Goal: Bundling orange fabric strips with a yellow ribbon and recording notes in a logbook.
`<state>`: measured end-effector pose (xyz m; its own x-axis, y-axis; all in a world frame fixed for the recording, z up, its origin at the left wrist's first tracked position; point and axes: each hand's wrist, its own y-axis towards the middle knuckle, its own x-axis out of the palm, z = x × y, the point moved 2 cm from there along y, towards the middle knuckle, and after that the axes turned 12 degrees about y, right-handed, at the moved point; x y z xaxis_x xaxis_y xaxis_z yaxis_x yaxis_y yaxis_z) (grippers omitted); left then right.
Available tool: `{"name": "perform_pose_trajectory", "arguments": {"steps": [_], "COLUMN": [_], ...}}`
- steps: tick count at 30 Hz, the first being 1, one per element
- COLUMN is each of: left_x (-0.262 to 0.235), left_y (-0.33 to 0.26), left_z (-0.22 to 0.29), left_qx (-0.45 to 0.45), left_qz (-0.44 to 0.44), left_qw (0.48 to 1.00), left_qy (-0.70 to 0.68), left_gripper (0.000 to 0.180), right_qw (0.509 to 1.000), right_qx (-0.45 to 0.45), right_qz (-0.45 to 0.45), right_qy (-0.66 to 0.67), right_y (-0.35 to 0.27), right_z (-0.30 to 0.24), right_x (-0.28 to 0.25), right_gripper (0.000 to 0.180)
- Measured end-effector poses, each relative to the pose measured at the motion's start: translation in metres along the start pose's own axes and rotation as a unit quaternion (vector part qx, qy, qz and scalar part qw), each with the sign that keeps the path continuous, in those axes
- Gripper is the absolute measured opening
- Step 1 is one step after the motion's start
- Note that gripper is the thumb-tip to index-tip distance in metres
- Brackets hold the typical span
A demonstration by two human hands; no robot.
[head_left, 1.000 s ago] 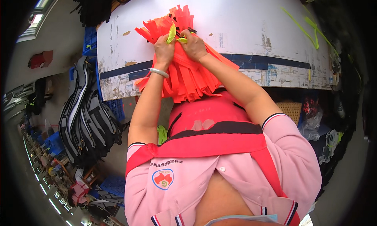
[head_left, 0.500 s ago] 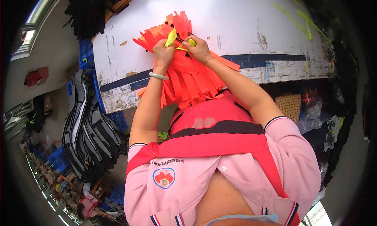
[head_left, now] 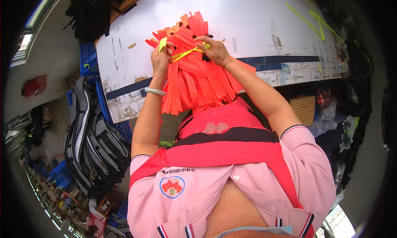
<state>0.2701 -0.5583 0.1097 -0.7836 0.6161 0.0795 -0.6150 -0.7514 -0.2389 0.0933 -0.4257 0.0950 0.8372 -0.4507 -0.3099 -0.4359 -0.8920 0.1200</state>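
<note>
The left hand (head_left: 160, 59) and the right hand (head_left: 218, 53) are both pinching one yellow strip (head_left: 185, 53). It is crossing over one orange bundle (head_left: 195, 83), which is lying partly on one white table (head_left: 264, 31).

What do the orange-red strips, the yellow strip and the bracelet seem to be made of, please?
Orange-red strips: probably fabric webbing, matte; the flat lengths bend softly.
Yellow strip: likely thin fabric, possibly plastic, bright; its end flares flat.
Bracelet: hard, smooth, perhaps stone, glass or plastic; its pale ring looks rigid and slightly glossy.
</note>
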Motion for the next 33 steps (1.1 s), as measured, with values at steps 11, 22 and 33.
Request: {"name": "perform_pose_trajectory", "arguments": {"steps": [11, 22, 33], "left_x": [0.023, -0.055, 0.010], "left_y": [0.003, 0.004, -0.018], "left_z": [0.044, -0.005, 0.046], "left_qx": [0.042, -0.041, 0.180], "left_qz": [-0.054, 0.057, -0.085], "left_qw": [0.997, 0.997, 0.932], "left_qy": [-0.026, -0.012, 0.304], "left_gripper": [0.038, 0.037, 0.050], "right_qw": [0.996, 0.967, 0.993], "right_qx": [-0.057, -0.082, -0.030], "right_qz": [-0.063, -0.150, -0.077], "right_qy": [-0.035, -0.191, -0.089], "right_y": [-0.002, 0.021, 0.015], "right_z": [-0.016, 0.025, 0.029], "right_x": [0.016, -0.009, -0.008], "right_gripper": [0.024, 0.016, 0.018]}}
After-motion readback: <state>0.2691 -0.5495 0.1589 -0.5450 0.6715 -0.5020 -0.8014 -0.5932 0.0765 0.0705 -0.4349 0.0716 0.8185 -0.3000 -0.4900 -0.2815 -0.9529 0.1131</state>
